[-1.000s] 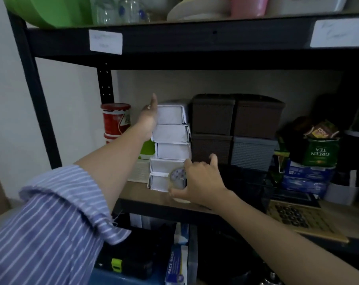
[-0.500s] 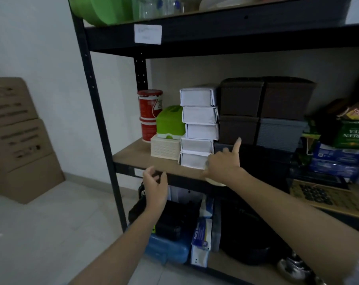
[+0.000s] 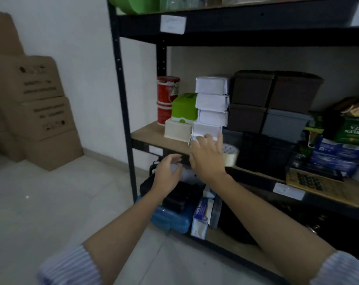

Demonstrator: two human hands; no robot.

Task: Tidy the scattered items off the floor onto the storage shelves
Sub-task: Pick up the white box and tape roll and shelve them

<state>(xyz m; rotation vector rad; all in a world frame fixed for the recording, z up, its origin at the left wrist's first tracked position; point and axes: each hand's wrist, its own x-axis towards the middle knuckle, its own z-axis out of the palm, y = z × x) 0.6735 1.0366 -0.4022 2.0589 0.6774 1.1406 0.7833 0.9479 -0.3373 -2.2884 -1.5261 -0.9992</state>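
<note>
We see a black-framed shelf (image 3: 145,136) with a wooden board. On it stand red tins (image 3: 166,99), a cream box (image 3: 177,130), a stack of white boxes (image 3: 211,108), a tape roll (image 3: 230,154), dark bins (image 3: 254,87) and a calculator (image 3: 312,182). Cardboard boxes (image 3: 36,112) sit on the floor (image 3: 40,202).

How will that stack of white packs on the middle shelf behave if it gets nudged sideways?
The stack of white packs is tall, narrow and unevenly aligned, so a high push would probably shift or topple the upper packs. Each pack looks like a dense wrapped block, likely heavy for its size. The right hand is at its base, where nudging seems safer.
</note>
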